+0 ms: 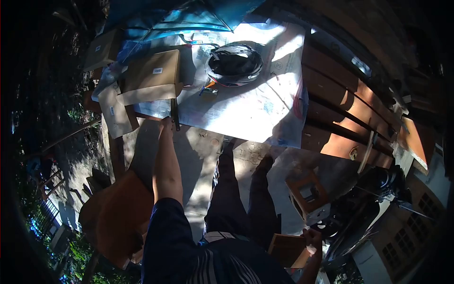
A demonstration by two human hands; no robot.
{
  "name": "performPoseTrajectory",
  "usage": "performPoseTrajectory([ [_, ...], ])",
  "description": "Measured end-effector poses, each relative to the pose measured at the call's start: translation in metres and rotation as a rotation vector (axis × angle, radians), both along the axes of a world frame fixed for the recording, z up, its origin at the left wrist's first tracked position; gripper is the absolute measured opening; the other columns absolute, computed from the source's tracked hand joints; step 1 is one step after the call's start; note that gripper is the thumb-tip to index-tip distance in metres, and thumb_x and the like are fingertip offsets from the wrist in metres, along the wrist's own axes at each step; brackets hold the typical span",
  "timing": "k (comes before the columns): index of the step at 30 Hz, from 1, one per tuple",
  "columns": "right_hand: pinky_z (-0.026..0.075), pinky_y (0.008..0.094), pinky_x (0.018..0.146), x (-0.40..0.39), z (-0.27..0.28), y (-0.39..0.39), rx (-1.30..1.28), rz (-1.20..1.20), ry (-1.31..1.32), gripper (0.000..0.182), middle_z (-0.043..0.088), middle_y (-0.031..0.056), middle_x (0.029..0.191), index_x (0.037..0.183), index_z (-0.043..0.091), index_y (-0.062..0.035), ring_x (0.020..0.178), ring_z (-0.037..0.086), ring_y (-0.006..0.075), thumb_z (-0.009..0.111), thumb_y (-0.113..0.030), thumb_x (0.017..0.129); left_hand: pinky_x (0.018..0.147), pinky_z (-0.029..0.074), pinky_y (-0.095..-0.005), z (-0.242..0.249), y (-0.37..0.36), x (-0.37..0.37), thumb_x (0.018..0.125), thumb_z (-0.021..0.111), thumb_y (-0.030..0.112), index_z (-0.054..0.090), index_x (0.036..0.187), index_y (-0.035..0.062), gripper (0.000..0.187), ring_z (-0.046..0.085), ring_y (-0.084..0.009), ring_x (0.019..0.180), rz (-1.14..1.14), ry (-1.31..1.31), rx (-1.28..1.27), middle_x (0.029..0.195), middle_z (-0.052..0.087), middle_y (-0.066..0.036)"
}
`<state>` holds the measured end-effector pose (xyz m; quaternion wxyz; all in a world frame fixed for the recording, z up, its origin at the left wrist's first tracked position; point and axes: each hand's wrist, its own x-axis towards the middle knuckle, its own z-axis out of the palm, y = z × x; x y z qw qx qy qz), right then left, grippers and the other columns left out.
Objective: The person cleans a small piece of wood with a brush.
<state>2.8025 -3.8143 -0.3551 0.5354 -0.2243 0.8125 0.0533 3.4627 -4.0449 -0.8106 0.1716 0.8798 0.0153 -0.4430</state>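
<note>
My left arm stretches forward to the table's near edge, where my left hand (166, 124) is beside a dark narrow bar (175, 115) that sticks out past the edge. Its fingers are in shade and mostly hidden. Just beyond it lies a brown cardboard box (150, 72) with a white label and a raised front flap. A smaller flattened cardboard piece (113, 111) hangs over the edge to its left. Low at the right, my right hand (312, 240) is closed, with a small whitish patch showing at the fingers. Next to that hand is an open wooden box (285, 248).
A black helmet (233, 65) lies upside down on the white plastic sheet (236, 116) covering the table. Brown slats (340, 102) extend to the right. A wooden-framed box (307, 191) and a parked motorcycle (383, 184) are lower right; an orange-brown chair (118, 215) stands left.
</note>
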Motion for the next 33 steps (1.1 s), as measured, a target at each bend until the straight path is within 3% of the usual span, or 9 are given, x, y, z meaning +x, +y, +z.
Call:
performPoseTrajectory([
  [1,0.05,0.0327,0.069,-0.003,0.01,0.025,-0.037,-0.127,0.025,0.042,0.071,0.0082,0.072,0.08,0.071,0.0014,0.067,0.064,0.0136,0.073,-0.037,0.097,0.041,0.024,-0.0319,-0.015,0.003,0.018,0.1,0.069,0.033,0.066,0.083,0.0152,0.025,0.031,-0.0124,0.04,0.143,0.31,-0.103,0.053,0.041,0.003],
  [6,0.04,0.0285,0.06,-0.005,0.008,0.048,-0.121,-0.439,-0.16,0.033,0.059,-0.0014,0.064,0.077,0.069,-0.0036,0.061,0.051,0.0077,0.078,-0.028,0.098,0.044,0.027,-0.0307,-0.007,0.022,0.029,0.096,0.074,0.045,0.07,0.082,0.0209,0.029,0.035,-0.0136,0.043,0.132,0.352,0.023,0.054,0.041,0.005],
  [11,0.036,0.0271,0.056,0.001,-0.004,0.065,-0.24,-0.308,-0.086,0.035,0.054,-0.0047,0.061,0.078,0.071,-0.003,0.06,0.047,0.0048,0.077,-0.03,0.099,0.05,0.035,-0.0256,0.052,0.033,0.024,0.094,0.079,0.042,0.071,0.091,0.0234,0.021,0.044,-0.0074,0.053,0.042,0.441,-0.209,0.069,0.055,0.011],
  [15,0.036,0.0274,0.057,0.013,0.015,0.058,-0.214,-0.24,-0.005,0.037,0.055,-0.0036,0.061,0.077,0.072,-0.0026,0.062,0.047,0.0042,0.076,-0.032,0.1,0.049,0.039,-0.0264,0.072,0.026,0.038,0.098,0.075,0.043,0.07,0.098,0.0227,0.021,0.05,-0.0087,0.052,-0.022,0.607,-0.198,0.067,0.056,0.008],
  [22,0.046,0.0334,0.064,0.013,0.008,0.107,-0.268,-0.286,0.075,0.041,0.067,0.0059,0.068,0.083,0.075,-0.0022,0.066,0.058,0.0121,0.074,-0.04,0.098,0.049,0.037,-0.0293,0.111,0.011,0.016,0.102,0.068,0.047,0.067,0.092,0.0237,0.025,0.049,-0.0121,0.052,0.034,0.488,0.007,0.062,0.053,0.004],
  [27,0.05,0.0368,0.067,-0.008,0.003,0.123,-0.382,-0.204,0.125,0.041,0.069,0.011,0.07,0.086,0.073,0.0,0.065,0.061,0.0172,0.073,-0.039,0.099,0.05,0.035,-0.0281,0.092,0.014,0.019,0.1,0.071,0.045,0.065,0.085,0.0212,0.028,0.043,-0.0099,0.049,-0.079,0.396,0.029,0.059,0.049,0.003],
  [28,0.049,0.036,0.066,-0.011,-0.004,0.127,-0.416,-0.238,0.13,0.039,0.069,0.0099,0.069,0.084,0.073,0.0001,0.065,0.06,0.0157,0.073,-0.035,0.099,0.045,0.033,-0.0287,0.096,0.012,0.003,0.101,0.07,0.04,0.063,0.084,0.0182,0.028,0.038,-0.0102,0.045,-0.046,0.137,0.096,0.057,0.044,0.003],
  [30,0.046,0.032,0.062,-0.025,-0.01,0.13,-0.308,-0.291,0.018,0.037,0.066,0.0061,0.065,0.077,0.07,0.0,0.061,0.057,0.0106,0.074,-0.029,0.099,0.041,0.03,-0.0287,0.106,0.024,0.005,0.099,0.069,0.027,0.058,0.082,0.0139,0.024,0.036,-0.0119,0.042,-0.161,0.186,0.003,0.059,0.042,0.003],
  [33,0.039,0.032,0.057,-0.032,-0.006,0.135,-0.334,-0.299,-0.044,0.041,0.052,-0.0002,0.058,0.069,0.059,-0.0013,0.056,0.045,0.0087,0.072,-0.025,0.1,0.044,0.039,-0.0286,0.101,0.04,0.015,0.097,0.068,0.017,0.059,0.084,0.0101,0.018,0.045,-0.0131,0.048,-0.03,0.063,-0.035,0.064,0.05,-0.001],
])
